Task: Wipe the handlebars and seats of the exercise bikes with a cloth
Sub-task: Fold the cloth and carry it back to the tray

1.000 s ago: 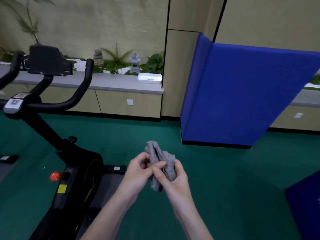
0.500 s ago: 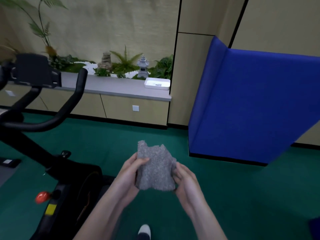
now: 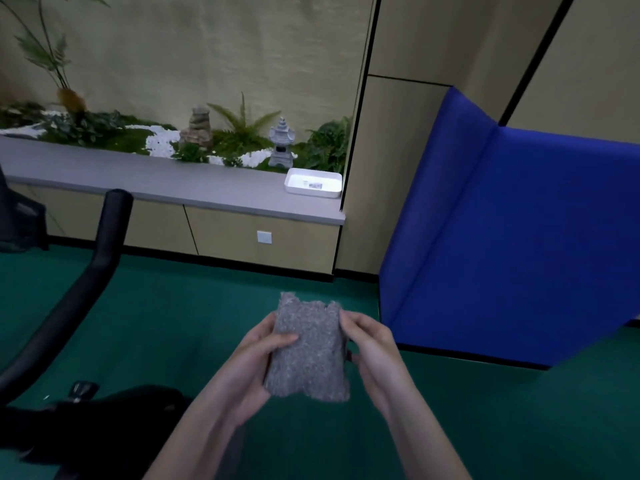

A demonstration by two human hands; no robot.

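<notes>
A grey fluffy cloth [image 3: 308,351] is folded into a flat rectangle in front of me, low in the middle of the view. My left hand [image 3: 254,365] grips its left edge with the thumb laid across the front. My right hand [image 3: 375,355] holds its right edge, fingers curled behind it. The black handlebar [image 3: 93,271] of an exercise bike curves up at the far left, well apart from both hands. The bike's dark frame [image 3: 104,420] lies below it. No seat is in view.
Green carpet [image 3: 194,323] covers the floor. A grey ledge [image 3: 173,185] with plants, a small stone lantern [image 3: 281,142] and a white tray [image 3: 313,183] runs along the wall. A blue padded mat [image 3: 519,244] stands folded at the right.
The crumpled cloth has been spread and folded flat between both hands. My view has swung right and up, so the bike's console and post have slid out at the left.
</notes>
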